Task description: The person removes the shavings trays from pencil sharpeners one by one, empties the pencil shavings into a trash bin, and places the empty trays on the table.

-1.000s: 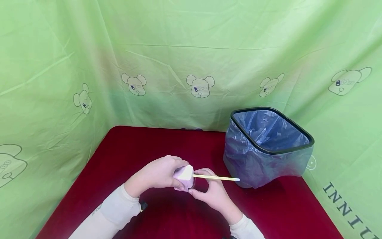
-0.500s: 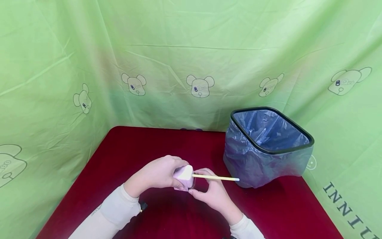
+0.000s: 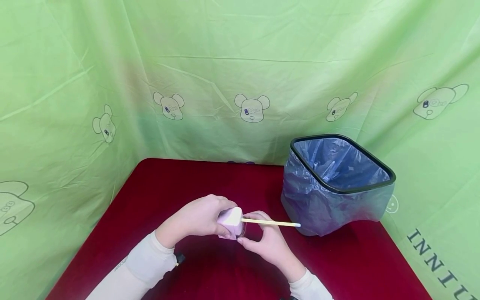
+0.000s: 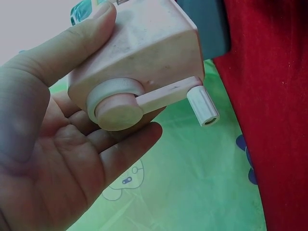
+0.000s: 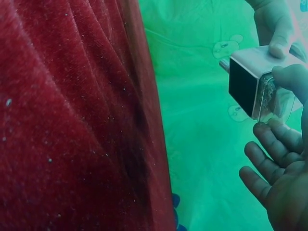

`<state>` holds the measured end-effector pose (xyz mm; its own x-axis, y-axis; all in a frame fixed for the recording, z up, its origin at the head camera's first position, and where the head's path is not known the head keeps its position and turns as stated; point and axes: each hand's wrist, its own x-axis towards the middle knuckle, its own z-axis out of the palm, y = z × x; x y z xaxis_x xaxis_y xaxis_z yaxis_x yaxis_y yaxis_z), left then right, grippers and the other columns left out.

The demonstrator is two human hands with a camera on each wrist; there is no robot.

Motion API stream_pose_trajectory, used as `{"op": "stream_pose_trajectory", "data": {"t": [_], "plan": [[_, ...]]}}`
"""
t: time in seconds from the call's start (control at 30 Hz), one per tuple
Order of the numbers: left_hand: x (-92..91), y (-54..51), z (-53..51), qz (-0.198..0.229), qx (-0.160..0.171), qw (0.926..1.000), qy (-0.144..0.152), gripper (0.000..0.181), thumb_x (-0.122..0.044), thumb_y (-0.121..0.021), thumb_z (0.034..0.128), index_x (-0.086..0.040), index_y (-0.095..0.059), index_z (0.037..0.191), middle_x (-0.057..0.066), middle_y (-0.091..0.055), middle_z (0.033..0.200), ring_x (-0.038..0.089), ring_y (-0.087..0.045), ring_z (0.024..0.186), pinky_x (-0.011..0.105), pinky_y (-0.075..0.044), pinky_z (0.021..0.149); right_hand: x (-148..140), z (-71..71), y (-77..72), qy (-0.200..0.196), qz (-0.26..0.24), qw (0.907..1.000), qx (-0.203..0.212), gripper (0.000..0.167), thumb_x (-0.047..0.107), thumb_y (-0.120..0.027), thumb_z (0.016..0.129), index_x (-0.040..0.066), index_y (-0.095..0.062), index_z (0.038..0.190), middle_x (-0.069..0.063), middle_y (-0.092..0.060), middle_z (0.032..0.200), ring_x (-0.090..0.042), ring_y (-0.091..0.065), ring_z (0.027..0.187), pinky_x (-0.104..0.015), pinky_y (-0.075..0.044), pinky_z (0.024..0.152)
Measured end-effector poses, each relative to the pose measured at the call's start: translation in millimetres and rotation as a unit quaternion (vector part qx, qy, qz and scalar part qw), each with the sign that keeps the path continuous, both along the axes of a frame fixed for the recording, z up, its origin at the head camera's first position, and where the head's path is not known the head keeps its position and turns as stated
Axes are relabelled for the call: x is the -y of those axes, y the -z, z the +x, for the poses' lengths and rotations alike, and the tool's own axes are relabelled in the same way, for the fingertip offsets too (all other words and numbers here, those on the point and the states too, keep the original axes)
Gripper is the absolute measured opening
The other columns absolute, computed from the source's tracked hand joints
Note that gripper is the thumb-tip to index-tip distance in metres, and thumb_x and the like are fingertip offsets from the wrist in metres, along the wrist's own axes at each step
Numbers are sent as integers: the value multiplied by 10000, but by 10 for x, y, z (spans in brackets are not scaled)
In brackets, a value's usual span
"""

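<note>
A pale pink crank pencil sharpener [image 3: 232, 221] is held off the table between both hands. My left hand [image 3: 200, 217] grips its body, with the thumb along one side. In the left wrist view the crank handle [image 4: 166, 95] sticks out from the end near the palm. A yellow pencil [image 3: 271, 223] with a white tip juts from the sharpener toward the right. My right hand [image 3: 271, 243] pinches the clear shavings drawer [image 5: 274, 98] between thumb and fingertips. Some shavings show inside the drawer, which sits at the sharpener's body beside its dark base.
A bin [image 3: 313, 208] lined with a bluish translucent bag and topped by a black rim stands at the right rear of the table. Dark red cloth [image 3: 180, 179] covers the table. Green printed curtains [image 3: 210, 75] enclose the back and sides.
</note>
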<state>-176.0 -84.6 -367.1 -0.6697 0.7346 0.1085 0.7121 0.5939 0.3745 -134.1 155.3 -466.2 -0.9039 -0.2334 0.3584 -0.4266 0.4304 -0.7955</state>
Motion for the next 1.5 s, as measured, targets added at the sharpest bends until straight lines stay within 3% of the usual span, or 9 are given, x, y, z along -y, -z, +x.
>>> {"op": "stream_pose_trajectory", "data": {"t": [0.2,0.47,0.67,0.9,1.3,1.5], "plan": [[8,-14,7,18,41,10000,7,516,-378,-912,746,-232,-692,1190,-160,-639,994,37,-560,835,223,-498,725,-5,-9,13,-48,-68,10000,4,526,245,-925,752,285,-668,1209,140,-639,1179,-98,-622,1131,-328,-513,1030],[10,-1,2,22,22,10000,10,520,-375,-917,739,-227,-692,1184,-160,-637,978,38,-555,823,221,-495,716,0,1,14,39,26,10000,-24,546,242,-928,743,295,-665,1219,159,-636,1181,-99,-619,1132,-428,-524,1021],[3,2,0,7,-4,10000,32,499,-381,-918,738,-237,-690,1157,-172,-631,961,35,-553,814,215,-494,709,-5,12,16,32,27,10000,-55,546,220,-925,742,281,-669,1221,149,-638,1183,-200,-639,1134,-450,-527,1010],[-1,-19,1,-17,-27,10000,37,515,-375,-919,737,-233,-693,1177,-154,-643,987,36,-557,825,218,-494,716,-13,9,12,99,43,9999,-103,576,217,-932,733,289,-661,1236,158,-635,1185,-108,-615,1131,-460,-520,1019],[8,1,8,42,29,10000,40,509,-375,-917,740,-223,-692,1171,-164,-630,962,38,-554,820,214,-496,714,-27,24,29,87,127,9996,-226,569,227,-924,738,284,-656,1237,160,-633,1179,-89,-621,1131,-384,-500,1035],[2,6,0,18,10,10000,28,516,-375,-920,737,-217,-689,1170,-165,-622,947,35,-552,802,210,-494,703,-38,20,42,104,222,9990,-363,546,251,-916,751,282,-665,1235,137,-642,1183,-99,-619,1127,-424,-512,1018]]}}
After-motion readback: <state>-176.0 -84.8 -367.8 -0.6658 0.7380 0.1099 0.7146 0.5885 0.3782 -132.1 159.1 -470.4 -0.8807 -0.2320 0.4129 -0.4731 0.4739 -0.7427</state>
